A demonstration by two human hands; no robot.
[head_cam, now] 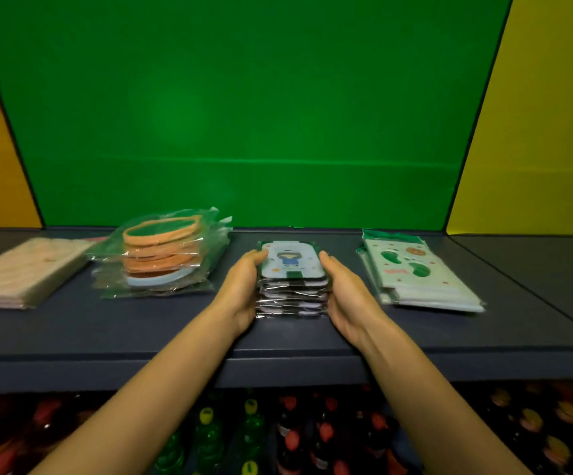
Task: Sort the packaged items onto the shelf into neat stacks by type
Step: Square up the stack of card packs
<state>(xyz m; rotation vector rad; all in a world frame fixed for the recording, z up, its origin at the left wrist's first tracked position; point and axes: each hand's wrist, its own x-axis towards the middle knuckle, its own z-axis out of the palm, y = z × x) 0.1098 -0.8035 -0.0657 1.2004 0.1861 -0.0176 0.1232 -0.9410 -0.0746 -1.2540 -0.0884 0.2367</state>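
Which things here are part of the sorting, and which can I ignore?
Part of the job:
- cartoon packet stack, pressed between left hand and right hand
- orange pad stack
- green-print packet stack
- beige packet stack
- shelf

Ignore:
- bottles on the level below
- green back panel
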